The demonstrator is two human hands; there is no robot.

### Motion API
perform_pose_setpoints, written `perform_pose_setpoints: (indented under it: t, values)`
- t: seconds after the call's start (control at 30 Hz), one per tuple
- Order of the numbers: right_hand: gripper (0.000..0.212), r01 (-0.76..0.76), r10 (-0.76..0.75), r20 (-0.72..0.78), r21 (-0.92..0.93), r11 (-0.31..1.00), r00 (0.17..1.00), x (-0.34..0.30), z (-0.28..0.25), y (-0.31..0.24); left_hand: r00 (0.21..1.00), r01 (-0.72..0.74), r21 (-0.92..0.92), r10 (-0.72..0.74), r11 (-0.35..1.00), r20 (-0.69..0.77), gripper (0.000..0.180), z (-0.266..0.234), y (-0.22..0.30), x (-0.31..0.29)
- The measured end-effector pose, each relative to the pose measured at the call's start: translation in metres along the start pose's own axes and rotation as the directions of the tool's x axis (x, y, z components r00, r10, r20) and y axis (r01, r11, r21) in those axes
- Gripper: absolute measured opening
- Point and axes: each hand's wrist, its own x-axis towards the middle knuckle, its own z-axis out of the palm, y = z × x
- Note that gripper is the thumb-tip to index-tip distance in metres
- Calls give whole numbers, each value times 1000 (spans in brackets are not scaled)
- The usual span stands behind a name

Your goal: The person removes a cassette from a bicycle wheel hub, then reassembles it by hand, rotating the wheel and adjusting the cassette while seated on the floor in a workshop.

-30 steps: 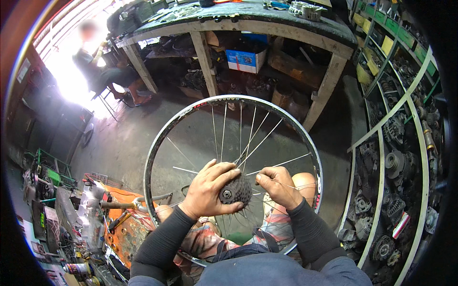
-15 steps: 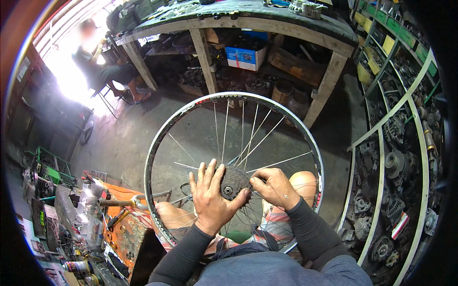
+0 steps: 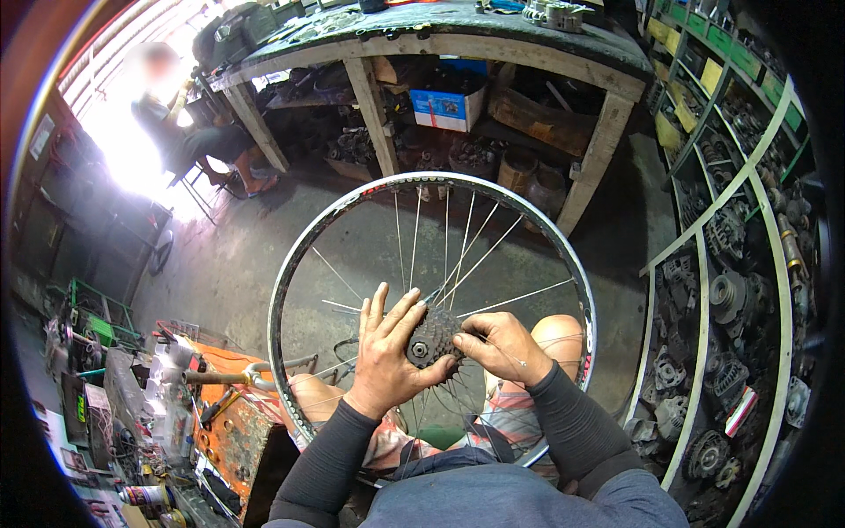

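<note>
A bicycle wheel lies across my lap, its rim laced with only some spokes. At its hub sits a dark, greasy cassette of sprockets. My left hand rests on the cassette's left side, fingers spread and stretched out, thumb along its lower edge. Just right of the cassette, my right hand is closed in a pinch, thumb against the forefinger. A thin loose spoke seems to pass through that grip; its inner end at the hub is hidden by my fingers.
An orange metal stand cluttered with tools and parts is at the left. Ahead stands a long workbench with boxes beneath. Shelves of greasy machine parts line the right. Another person sits at the far left by the bright opening.
My left hand has shifted slightly left, its fingers spreading wider and uncovering more of the cassette. My right hand stays pinched, its fingertips a little closer to the sprockets.
</note>
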Motion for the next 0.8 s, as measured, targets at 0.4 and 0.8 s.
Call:
perform_pose_setpoints:
  t: [0.4, 0.8]
  values:
    - [31, 6, -6, 20, -19, 1000, 1000, 2, -1, -6, 1000, 3, -79, -3, 997, -4, 86, 1, -5, 0]
    - [33, -7, 7, 19, -18, 1000, 1000, 4, 0, -6, 1000, 22, -86, -22, 996, -6, 85, 3, -8, -3]
